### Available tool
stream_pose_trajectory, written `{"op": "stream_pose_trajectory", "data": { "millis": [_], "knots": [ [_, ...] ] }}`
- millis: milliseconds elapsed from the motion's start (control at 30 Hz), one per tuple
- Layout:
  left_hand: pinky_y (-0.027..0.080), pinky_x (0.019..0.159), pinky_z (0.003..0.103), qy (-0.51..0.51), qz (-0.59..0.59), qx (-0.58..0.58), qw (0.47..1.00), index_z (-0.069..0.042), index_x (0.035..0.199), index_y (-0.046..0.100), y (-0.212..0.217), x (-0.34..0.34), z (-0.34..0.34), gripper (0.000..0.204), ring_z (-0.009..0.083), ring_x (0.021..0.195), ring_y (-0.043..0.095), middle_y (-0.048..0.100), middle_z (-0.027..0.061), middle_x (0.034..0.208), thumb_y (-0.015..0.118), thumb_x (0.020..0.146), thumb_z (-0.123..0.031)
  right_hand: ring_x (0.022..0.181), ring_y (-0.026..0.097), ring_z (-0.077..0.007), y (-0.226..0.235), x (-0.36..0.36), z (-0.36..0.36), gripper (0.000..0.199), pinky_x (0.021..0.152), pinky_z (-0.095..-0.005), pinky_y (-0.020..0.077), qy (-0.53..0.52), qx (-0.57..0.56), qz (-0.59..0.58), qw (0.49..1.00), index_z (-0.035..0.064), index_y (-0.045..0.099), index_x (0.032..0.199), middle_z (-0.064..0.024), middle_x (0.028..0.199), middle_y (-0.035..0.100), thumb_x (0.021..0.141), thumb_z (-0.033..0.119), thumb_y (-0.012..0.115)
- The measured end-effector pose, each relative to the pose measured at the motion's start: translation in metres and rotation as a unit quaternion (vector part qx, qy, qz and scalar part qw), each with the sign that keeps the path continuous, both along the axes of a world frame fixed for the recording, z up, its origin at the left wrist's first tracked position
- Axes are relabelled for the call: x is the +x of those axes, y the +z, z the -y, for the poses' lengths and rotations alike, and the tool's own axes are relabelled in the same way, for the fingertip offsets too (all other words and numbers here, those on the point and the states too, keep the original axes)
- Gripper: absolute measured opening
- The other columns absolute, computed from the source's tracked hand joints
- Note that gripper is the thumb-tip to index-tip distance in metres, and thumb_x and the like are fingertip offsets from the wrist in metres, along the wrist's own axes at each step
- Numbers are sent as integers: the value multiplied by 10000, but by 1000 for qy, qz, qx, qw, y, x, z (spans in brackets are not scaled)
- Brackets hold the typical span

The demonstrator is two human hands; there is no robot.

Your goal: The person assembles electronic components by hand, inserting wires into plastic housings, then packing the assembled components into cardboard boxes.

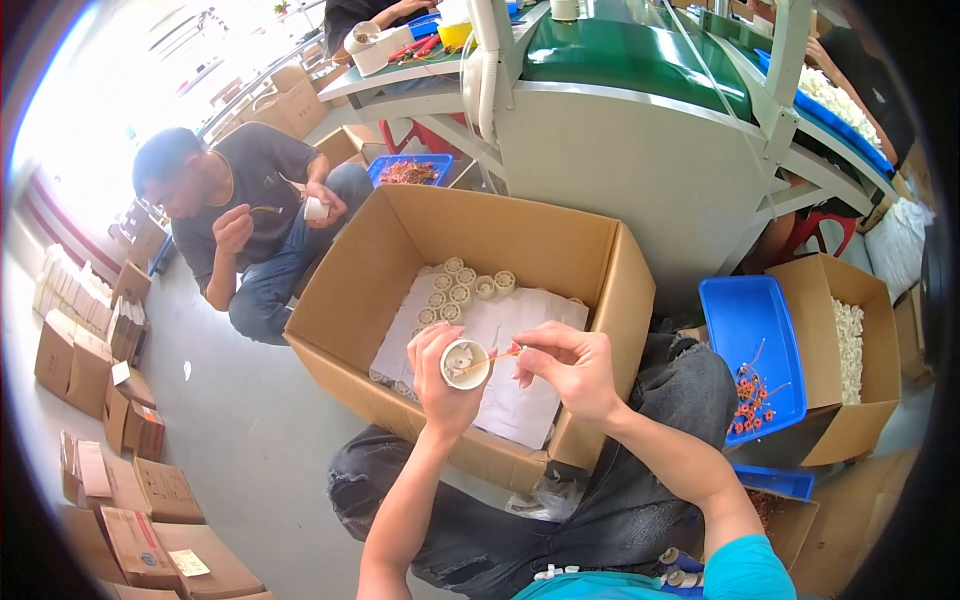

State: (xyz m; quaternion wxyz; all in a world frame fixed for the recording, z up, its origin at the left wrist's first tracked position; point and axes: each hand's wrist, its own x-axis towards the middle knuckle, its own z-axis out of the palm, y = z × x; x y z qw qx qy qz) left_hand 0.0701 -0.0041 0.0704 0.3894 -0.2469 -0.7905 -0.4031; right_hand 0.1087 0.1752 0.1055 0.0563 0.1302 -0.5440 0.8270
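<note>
White cup (463,362), round-rimmed, fittings inside, mouth facing upward, grasped in left hand (440,385); thin orange wire (494,356) slants up rightward, pinched by right hand (568,367).

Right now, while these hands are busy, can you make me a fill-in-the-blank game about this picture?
1. The left hand holds a round, hollow part whose colour is ____.
2. The right hand pinches a thin wire running toward the part in the ____ hand.
3. Beneath both hands sits an open box made of ____.
4. The large tray beside the right knee is coloured ____.

Missing words: white; left; cardboard; blue.
</note>
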Motion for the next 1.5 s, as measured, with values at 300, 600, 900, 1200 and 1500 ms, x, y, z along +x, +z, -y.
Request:
{"op": "stream_pose_trajectory", "data": {
  "millis": [300, 600, 900, 1200, 1500],
  "knots": [
    [444, 913, 424, -8, 7, -25, 1000, -45, 1101, 588, 0, 1, -2, 564, 326, 1066, 569, 633, 103, 1068, 877, 618, -61, 781, 683, -175, -2, 2, 6, 217, 678, -274, 570, -79, 109, -56, 989, -33, 699, 1040, -119, 930, 672, 824, -27, 722],
    [387, 946, 421, -16, 27, -93, 995, -58, 1097, 594, 0, 5, -7, 540, 299, 1073, 598, 642, 94, 1044, 807, 601, -51, 816, 613, -259, -3, 0, 7, 260, 706, -361, 519, -218, 418, -283, 835, 30, 708, 914, -86, 923, 652, 665, 0, 777],
    [478, 821, 401, -70, 41, -100, 992, -47, 1092, 568, -6, 10, -17, 499, 298, 931, 645, 639, 119, 1016, 769, 636, -13, 1009, 567, -287, -6, -4, 12, 121, 848, -399, 488, -154, 404, -208, 877, 53, 729, 840, -112, 1080, 599, 719, 60, 728],
    [567, 648, 364, -120, 108, -38, 986, -46, 1109, 543, -4, 14, -18, 516, 316, 793, 669, 616, 150, 1030, 772, 656, 45, 1034, 612, -293, 4, 5, 10, 157, 861, -376, 506, -130, 417, -108, 893, 64, 772, 867, -139, 1138, 623, 713, 84, 752],
    [572, 643, 371, -121, 82, -33, 989, -54, 1112, 541, -2, 11, -20, 518, 321, 772, 675, 623, 154, 1026, 799, 668, 9, 1040, 633, -287, 7, 4, 10, 156, 906, -384, 502, -100, 400, -52, 910, 58, 775, 906, -151, 1169, 628, 758, 69, 724]
  ]
}}
